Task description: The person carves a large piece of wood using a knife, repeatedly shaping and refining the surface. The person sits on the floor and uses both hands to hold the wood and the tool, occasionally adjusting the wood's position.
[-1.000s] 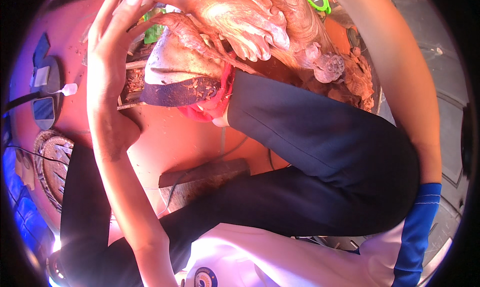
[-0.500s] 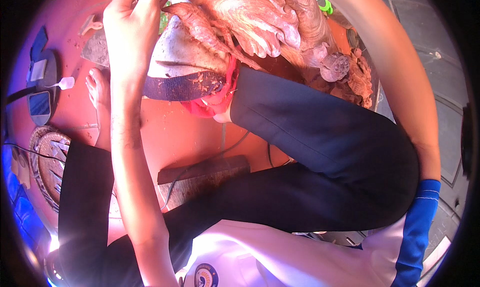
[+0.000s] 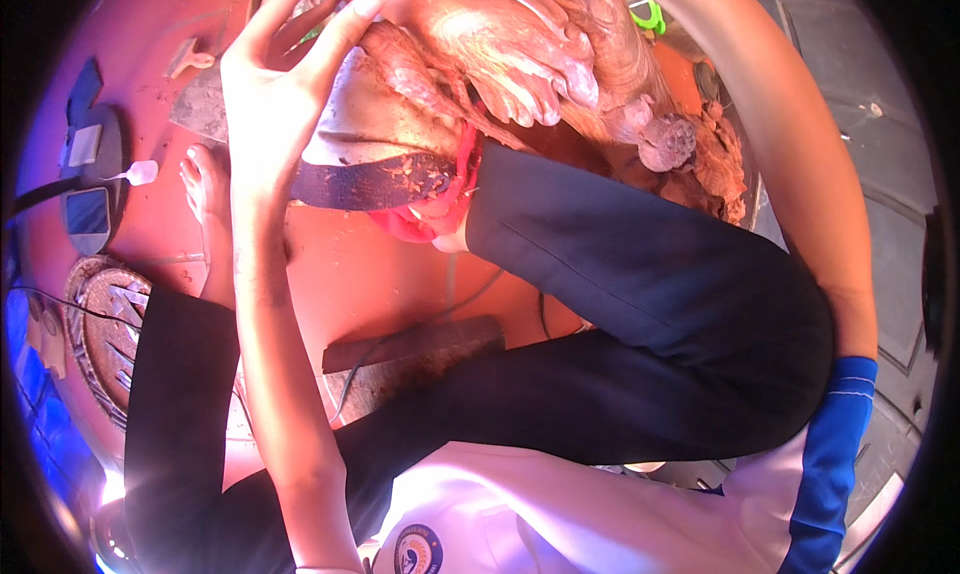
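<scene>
A carved brown wooden piece [image 3: 490, 44] with flowing, leaf-like ridges lies at the top, beyond my bent leg. My left hand [image 3: 285, 74] is at its left end, thumb stretched toward the wood and fingers apart. The upper edge cuts off some fingertips, and I make out no tool in this hand. My right forearm [image 3: 790, 104] curves up along the right side and out of the top, so my right hand is hidden. Below the carving sits a white cloth-like bundle [image 3: 370, 104] with a dark band [image 3: 375, 182] sprinkled with wood chips, beside red cloth [image 3: 405, 224].
A wooden block [image 3: 415, 359] and a thin cable lie on the reddish floor between my legs. At left are a round tray [image 3: 95, 319] of metal tools, a phone-like device [image 3: 88, 214] and a pale clip [image 3: 188, 59]. A green object [image 3: 648, 16] shows beyond the carving.
My left hand has come down slightly and its thumb and fingers have spread apart. The view has shifted a little; my right arm stays around the carving.
</scene>
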A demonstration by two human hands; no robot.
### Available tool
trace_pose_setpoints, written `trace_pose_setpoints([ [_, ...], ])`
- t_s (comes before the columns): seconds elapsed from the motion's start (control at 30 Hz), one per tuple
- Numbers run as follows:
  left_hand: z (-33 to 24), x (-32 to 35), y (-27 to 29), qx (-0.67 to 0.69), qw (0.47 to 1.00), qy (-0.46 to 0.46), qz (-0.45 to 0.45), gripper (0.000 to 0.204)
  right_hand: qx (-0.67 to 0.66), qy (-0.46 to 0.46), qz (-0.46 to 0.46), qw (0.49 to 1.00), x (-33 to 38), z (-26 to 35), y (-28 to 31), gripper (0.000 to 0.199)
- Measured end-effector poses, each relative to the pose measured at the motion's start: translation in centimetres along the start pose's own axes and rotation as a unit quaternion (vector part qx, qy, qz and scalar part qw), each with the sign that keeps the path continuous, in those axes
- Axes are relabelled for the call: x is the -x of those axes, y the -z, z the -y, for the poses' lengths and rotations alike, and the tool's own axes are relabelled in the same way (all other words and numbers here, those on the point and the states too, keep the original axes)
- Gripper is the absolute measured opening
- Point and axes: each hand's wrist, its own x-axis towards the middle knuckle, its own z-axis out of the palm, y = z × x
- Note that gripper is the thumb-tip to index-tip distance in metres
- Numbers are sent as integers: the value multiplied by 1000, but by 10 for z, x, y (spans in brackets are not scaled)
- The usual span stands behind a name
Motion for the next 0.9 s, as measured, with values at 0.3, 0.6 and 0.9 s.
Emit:
trace_pose_setpoints([
  [0.3, 9, -36, 25, -26, 999, -29, 2, 64, -73, -4, -25, 997, -12, 0, 0, 20],
  [0.6, 70, -52, 26, -179, 979, -95, -26, 56, -50, 54, -28, 997, -8, -14, -9, 28],
  [0.9, 84, -49, 18, -75, 988, -128, -54, 48, -57, 13, -62, 996, -2, -11, -14, 12],
])
